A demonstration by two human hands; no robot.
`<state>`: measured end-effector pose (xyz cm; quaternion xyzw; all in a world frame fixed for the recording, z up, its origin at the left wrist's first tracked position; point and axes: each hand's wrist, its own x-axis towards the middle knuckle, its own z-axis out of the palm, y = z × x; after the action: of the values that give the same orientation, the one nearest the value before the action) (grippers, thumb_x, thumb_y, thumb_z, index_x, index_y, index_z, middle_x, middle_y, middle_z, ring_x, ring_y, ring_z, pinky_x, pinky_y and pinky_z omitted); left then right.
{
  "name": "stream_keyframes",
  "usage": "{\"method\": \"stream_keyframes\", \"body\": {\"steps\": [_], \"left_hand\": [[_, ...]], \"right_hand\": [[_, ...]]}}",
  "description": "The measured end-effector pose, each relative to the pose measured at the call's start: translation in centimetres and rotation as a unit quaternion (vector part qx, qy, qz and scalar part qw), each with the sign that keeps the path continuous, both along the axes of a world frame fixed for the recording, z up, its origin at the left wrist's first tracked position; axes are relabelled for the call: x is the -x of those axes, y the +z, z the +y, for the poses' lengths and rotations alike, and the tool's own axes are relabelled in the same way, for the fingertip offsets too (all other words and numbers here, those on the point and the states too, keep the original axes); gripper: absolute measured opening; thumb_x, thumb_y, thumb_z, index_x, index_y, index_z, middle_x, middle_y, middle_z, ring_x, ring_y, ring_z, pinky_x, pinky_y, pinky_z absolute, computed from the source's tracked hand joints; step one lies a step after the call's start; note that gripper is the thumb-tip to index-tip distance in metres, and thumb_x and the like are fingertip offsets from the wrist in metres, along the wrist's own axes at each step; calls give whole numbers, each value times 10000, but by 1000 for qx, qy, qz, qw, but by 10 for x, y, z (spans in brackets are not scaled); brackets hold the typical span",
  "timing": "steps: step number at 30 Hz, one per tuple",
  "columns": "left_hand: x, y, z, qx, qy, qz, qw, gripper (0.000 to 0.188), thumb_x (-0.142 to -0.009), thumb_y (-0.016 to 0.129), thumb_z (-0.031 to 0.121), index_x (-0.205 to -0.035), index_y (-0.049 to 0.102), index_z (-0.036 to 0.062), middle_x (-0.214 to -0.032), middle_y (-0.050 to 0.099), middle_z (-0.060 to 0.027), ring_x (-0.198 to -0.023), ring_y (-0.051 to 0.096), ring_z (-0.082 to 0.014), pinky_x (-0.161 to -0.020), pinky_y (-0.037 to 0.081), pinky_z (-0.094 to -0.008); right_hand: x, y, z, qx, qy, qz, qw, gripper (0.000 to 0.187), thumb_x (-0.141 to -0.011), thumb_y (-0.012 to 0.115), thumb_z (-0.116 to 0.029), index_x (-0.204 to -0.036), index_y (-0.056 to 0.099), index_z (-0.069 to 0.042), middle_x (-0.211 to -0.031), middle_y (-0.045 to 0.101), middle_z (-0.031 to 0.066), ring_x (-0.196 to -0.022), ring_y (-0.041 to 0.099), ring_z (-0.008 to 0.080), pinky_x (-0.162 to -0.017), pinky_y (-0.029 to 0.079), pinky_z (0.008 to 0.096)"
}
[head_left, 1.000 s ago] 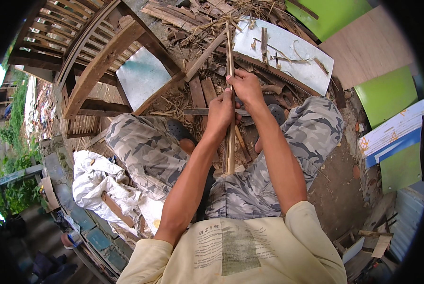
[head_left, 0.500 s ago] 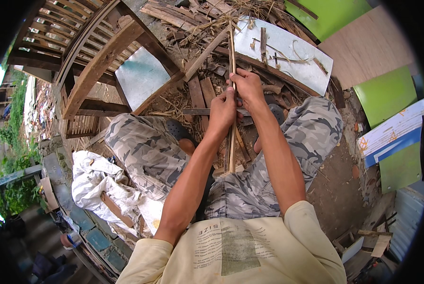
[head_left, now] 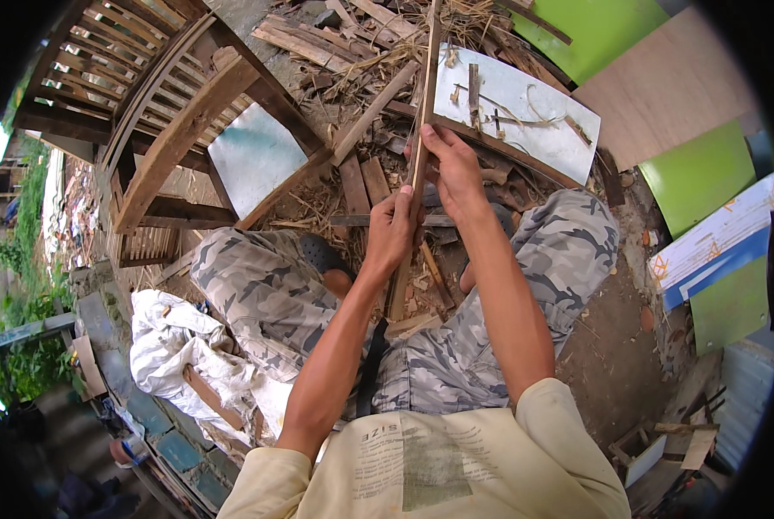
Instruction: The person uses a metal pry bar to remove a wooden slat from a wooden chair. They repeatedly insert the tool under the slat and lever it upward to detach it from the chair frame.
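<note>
A long, narrow wooden strip [head_left: 425, 95] runs between my knees, tilted slightly, its far end higher in the view. My left hand [head_left: 391, 232] is closed round its lower middle, thumb along the top. Farther up, my right hand [head_left: 456, 171] grips the same strip, with the thumb and fingers on opposite sides. Beneath both hands a flat dark bar [head_left: 350, 221] lies crosswise, its middle partly hidden by them. Wood scraps [head_left: 352, 186] and shavings cover the ground below.
A slatted wooden chair frame [head_left: 184, 130] stands at the far left. White sheeting [head_left: 188, 346] lies beside my left leg. A white panel [head_left: 525, 112] with wood pieces on it is ahead on the right. Green panels [head_left: 698, 177] and a plywood sheet [head_left: 672, 86] line the right side.
The strip has tilted, its near end swinging left and its far end shifting right. My left hand has moved slightly left and nearer. My right hand still grips the strip.
</note>
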<state>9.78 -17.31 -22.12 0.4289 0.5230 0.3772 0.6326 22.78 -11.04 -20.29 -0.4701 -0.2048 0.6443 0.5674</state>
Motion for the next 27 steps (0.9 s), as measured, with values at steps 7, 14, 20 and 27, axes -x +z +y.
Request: {"method": "stream_keyframes", "body": {"steps": [7, 14, 20, 27], "left_hand": [[11, 7, -4, -39, 4, -14, 999, 432, -1086, 409, 346, -935, 628, 6, -720, 612, -42, -581, 580, -136, -555, 462, -287], [18, 22, 41, -205, 118, 46, 971, 471, -1087, 385, 341, -1208, 622, -47, -1037, 682, -126, -959, 634, -180, -873, 498, -328], [30, 48, 66, -119, 120, -268, 949, 494, -1034, 368, 459, -1154, 565, 22, -955, 654, -139, -905, 643, -264, -858, 526, -404], [42, 50, 64, -74, 80, -307, 946, 489, -977, 423, 551, -1037, 520, 75, -791, 556, -98, -745, 588, -275, -707, 513, -403]], "right_hand": [[0, 2, -5, -91, 49, 40, 994, 251, -1002, 648, -237, -1126, 658, -18, -944, 710, 71, -850, 675, 143, -768, 557, 294], [31, 7, -26, -132, 16, -279, 951, 257, -916, 751, -139, -1112, 688, 16, -960, 733, 67, -845, 678, 117, -764, 537, 275], [57, 12, -47, -289, -27, -415, 862, 238, -857, 765, -95, -1038, 674, 31, -938, 709, 170, -847, 703, 274, -762, 540, 362], [62, 15, -57, -293, -11, -431, 853, 235, -838, 766, -127, -972, 649, 27, -919, 665, 199, -887, 670, 407, -757, 525, 454]]}}
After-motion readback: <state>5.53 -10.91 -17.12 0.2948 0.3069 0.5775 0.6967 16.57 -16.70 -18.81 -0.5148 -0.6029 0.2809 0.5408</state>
